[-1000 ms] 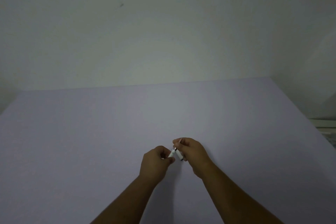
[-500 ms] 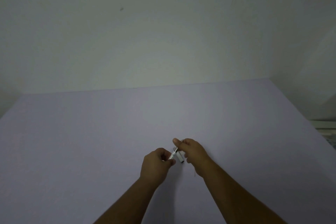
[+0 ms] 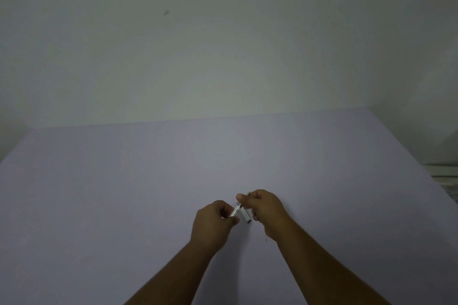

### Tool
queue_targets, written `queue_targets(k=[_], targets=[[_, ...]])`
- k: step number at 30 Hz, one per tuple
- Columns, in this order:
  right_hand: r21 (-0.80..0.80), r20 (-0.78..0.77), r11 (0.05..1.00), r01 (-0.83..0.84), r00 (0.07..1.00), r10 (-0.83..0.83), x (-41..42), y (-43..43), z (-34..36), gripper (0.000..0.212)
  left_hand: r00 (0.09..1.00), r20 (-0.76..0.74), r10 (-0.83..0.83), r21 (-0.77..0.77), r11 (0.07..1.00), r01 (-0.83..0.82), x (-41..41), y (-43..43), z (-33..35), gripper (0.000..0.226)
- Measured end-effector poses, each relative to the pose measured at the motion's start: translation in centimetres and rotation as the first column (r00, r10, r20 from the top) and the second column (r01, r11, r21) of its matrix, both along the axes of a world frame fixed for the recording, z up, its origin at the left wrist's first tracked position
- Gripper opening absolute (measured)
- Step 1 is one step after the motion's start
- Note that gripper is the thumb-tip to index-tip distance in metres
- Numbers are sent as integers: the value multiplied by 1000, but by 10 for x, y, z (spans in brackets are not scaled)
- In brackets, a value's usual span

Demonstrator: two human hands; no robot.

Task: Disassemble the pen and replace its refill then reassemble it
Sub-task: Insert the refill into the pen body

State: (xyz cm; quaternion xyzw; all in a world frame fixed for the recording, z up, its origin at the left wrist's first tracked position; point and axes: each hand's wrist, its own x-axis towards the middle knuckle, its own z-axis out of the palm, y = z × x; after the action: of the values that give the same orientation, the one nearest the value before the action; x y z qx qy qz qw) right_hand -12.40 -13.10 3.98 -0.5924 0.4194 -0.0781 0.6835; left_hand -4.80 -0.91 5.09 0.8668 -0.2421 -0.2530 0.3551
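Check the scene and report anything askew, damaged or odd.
Nothing stands out. Both hands, left hand and right hand, hold small white pen parts just above the plain lilac table. The parts are too small to check for damage.

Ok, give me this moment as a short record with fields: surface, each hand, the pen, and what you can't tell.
surface: plain lilac table
left hand: closed on a white pen piece
right hand: pinching a second white piece
pen: pieces held above the table, crossing between both hands
unclear: which pen parts these are; refill not discernible
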Motion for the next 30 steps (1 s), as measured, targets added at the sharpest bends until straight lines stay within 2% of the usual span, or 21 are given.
queue_targets(k=[2, 4, 6, 7, 9, 11, 14, 15, 16, 19, 20, 23, 25, 28, 30], targets=[[20, -18, 1000, -8, 1000, 8, 0, 1, 0, 22, 1000, -13, 0, -4, 1000, 0, -1, 0, -1, 17], [96, 74, 995, -24, 997, 17, -2, 2, -1, 10, 1000, -17, 8, -6, 1000, -8, -1, 0, -1, 18], [102, 121, 994, -32, 992, 19, -4, 2, -2, 5, 1000, -9, -3, -1, 1000, 3, 0, 0, 0, 17], [72, 92, 997, -30, 995, 23, -4, 2, -2, 6, 1000, -4, -13, 3, 1000, 13, -1, -1, 0, 16], [-20, -42, 999, -33, 999, 33, -2, 1, -1, 22, 1000, -6, -24, 8, 1000, 24, -2, -1, 0, 14], [-24, -72, 998, -52, 996, 50, -1, 1, -1, 30, 1000, -24, -15, 7, 1000, 16, -2, 0, 0, 15], [93, 92, 994, -52, 995, 43, -3, 3, 0, 12, 999, -43, 13, 7, 1000, -13, 0, 1, 1, 20], [89, 111, 995, -48, 993, 38, -3, 3, 1, 7, 999, -35, 13, 11, 1000, -12, 0, 1, 1, 21], [62, 89, 997, -42, 995, 36, -4, 4, 1, 6, 1000, -22, 3, 17, 1000, -3, -1, 1, 1, 21], [-36, -69, 999, -32, 997, 29, -3, 5, 2, 26, 1000, -4, -21, 23, 999, 21, -3, 3, 1, 18], [-28, -67, 999, -47, 997, 45, -3, 6, 2, 28, 1000, -10, -15, 20, 1000, 15, -3, 3, 1, 17], [62, 74, 994, -88, 994, 84, -6, 7, 3, 11, 999, -32, 6, 14, 1000, -6, -2, 4, 1, 17], [43, 79, 996, -81, 994, 77, -7, 7, 3, 6, 1000, -21, 2, 17, 1000, -2, -3, 3, 1, 16], [-40, -82, 996, -79, 994, 75, -5, 6, 4, 29, 1000, -17, -6, 7, 1000, 6, -5, 2, 0, 16], [3, -62, 996, -94, 994, 94, -5, 5, 4, 30, 999, -32, -4, 1, 1000, 4, -6, 2, 0, 16]])
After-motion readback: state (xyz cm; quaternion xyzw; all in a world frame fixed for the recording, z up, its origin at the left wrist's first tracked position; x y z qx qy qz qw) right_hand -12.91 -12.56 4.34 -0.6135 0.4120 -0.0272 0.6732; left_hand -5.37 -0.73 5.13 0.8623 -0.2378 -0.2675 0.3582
